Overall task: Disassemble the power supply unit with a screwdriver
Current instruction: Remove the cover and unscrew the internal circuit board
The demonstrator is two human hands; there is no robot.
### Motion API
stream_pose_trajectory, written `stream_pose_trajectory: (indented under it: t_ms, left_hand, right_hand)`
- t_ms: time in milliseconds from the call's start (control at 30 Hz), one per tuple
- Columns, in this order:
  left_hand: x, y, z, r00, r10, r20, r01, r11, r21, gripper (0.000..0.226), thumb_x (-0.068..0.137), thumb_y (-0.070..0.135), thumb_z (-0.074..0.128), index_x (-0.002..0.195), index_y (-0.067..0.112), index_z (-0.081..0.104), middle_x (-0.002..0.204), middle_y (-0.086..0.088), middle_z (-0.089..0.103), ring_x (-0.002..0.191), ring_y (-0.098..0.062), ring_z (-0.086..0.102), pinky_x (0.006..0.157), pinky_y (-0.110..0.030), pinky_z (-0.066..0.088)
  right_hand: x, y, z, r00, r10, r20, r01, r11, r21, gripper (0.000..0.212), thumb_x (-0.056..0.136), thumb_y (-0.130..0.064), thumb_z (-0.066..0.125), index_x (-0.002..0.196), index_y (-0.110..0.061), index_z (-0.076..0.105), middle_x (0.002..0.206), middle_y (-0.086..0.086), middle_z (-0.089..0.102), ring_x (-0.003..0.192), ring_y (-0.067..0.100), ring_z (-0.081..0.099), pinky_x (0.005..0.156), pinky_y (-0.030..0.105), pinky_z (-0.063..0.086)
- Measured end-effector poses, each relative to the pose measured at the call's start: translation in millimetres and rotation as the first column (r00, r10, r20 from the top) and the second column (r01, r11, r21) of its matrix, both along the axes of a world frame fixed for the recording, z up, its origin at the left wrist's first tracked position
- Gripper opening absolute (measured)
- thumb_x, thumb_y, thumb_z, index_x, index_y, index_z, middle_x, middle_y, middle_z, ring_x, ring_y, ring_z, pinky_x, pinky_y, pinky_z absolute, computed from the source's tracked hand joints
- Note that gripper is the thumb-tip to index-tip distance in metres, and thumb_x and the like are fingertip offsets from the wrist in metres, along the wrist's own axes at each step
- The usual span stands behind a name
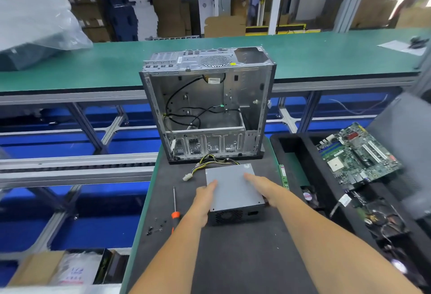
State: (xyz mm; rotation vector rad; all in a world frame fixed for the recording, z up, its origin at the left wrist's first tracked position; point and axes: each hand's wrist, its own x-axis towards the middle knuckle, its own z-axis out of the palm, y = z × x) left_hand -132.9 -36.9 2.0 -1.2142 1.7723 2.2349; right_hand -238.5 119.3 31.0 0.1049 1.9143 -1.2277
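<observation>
A grey metal power supply unit (pixel 232 188) lies flat on the dark mat, its black vented end facing me. Its bundle of coloured cables (pixel 205 162) trails toward the computer case. My left hand (pixel 205 197) holds the unit's left edge, thumb on the top plate and fingers down the side. My right hand (pixel 268 188) rests on the top right, fingers straight across the plate, thumb at the right edge. A screwdriver (pixel 175 205) with an orange collar lies on the mat left of the unit, untouched.
An open, emptied computer case (pixel 210 107) stands upright just behind the unit. Several loose screws (pixel 156 226) lie by the screwdriver. A memory stick (pixel 284 176) lies right of the unit. A black foam tray (pixel 293 144) on the right holds a motherboard (pixel 356 156) and parts.
</observation>
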Motion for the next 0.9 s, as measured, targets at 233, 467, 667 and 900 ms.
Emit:
stream_pose_trajectory:
  t_ms: [233, 467, 667, 900]
  left_hand:
    - [-12, -2, -1, 0.996, -0.02, 0.088, 0.028, 0.995, -0.095, 0.057, 0.092, 0.052, 0.047, 0.129, 0.01, 0.049, 0.119, -0.004, 0.061, 0.103, -0.022, 0.061, 0.086, -0.034, 0.051]
    - [-12, 0, 0, 0.998, -0.016, 0.06, 0.016, 1.0, -0.004, 0.053, 0.09, 0.057, 0.048, 0.122, 0.015, 0.055, 0.111, -0.002, 0.067, 0.099, -0.022, 0.066, 0.094, -0.041, 0.051]
    - [-11, 1, 0, 0.999, -0.03, 0.01, 0.03, 0.998, 0.048, 0.048, 0.089, 0.053, 0.054, 0.118, 0.015, 0.059, 0.108, -0.002, 0.069, 0.097, -0.021, 0.067, 0.091, -0.038, 0.052]
    - [-9, -1, 1, 0.999, -0.028, 0.028, 0.025, 0.996, 0.082, 0.052, 0.089, 0.054, 0.054, 0.125, 0.017, 0.055, 0.114, -0.005, 0.067, 0.1, -0.024, 0.066, 0.09, -0.041, 0.052]
  right_hand:
    - [-3, -7, -13, 0.997, -0.056, 0.051, 0.06, 0.995, -0.076, 0.053, 0.098, -0.056, 0.039, 0.129, -0.016, 0.056, 0.128, 0.006, 0.062, 0.113, 0.024, 0.06, 0.108, 0.041, 0.04]
    - [-1, -7, -14, 0.998, -0.051, 0.033, 0.052, 0.998, -0.039, 0.067, 0.094, -0.064, 0.038, 0.14, -0.016, 0.047, 0.139, 0.004, 0.053, 0.127, 0.024, 0.05, 0.113, 0.041, 0.032]
    - [1, -4, -15, 0.997, -0.067, 0.037, 0.069, 0.997, -0.029, 0.075, 0.09, -0.07, 0.038, 0.138, -0.014, 0.048, 0.136, 0.006, 0.055, 0.124, 0.027, 0.053, 0.11, 0.042, 0.036]
    - [4, 4, -5, 0.999, -0.016, 0.041, 0.016, 1.0, 0.003, 0.079, 0.088, -0.074, 0.035, 0.144, -0.018, 0.041, 0.146, 0.002, 0.045, 0.135, 0.022, 0.041, 0.113, 0.035, 0.027]
